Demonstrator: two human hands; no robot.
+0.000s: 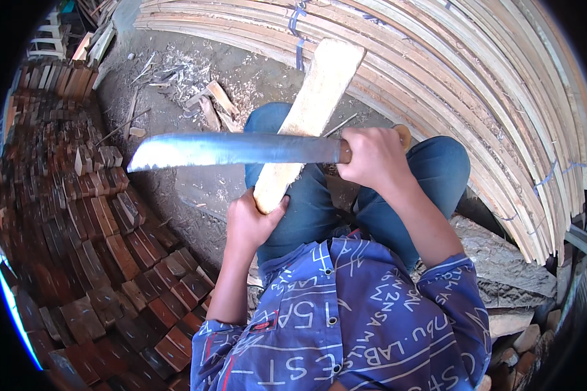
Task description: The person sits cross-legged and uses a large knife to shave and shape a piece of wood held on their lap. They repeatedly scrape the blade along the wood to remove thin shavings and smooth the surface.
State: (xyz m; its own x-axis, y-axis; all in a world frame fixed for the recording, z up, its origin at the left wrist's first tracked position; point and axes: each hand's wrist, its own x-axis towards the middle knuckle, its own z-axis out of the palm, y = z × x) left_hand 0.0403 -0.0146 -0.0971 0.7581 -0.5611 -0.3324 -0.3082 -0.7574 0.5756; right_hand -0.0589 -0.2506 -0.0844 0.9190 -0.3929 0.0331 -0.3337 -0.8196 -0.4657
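Observation:
My left hand (249,218) is closed round the near end of a pale, rough wooden board (319,91), which slants up and away to the right above my knees. In my right hand (375,156) is the wooden handle of a machete (235,148). Its long, broad steel blade points left and lies across the board, above my left hand. Whether the edge touches the wood or hovers over it I cannot tell. The handle's rounded butt shows past my right fist.
Long bundled wooden strips (437,72), tied with blue bands, curve along the far and right side. Stacked reddish-brown wood blocks (104,254) fill the left. Wood chips and offcuts (218,101) litter the ground ahead. Rough logs (502,260) lie at my right.

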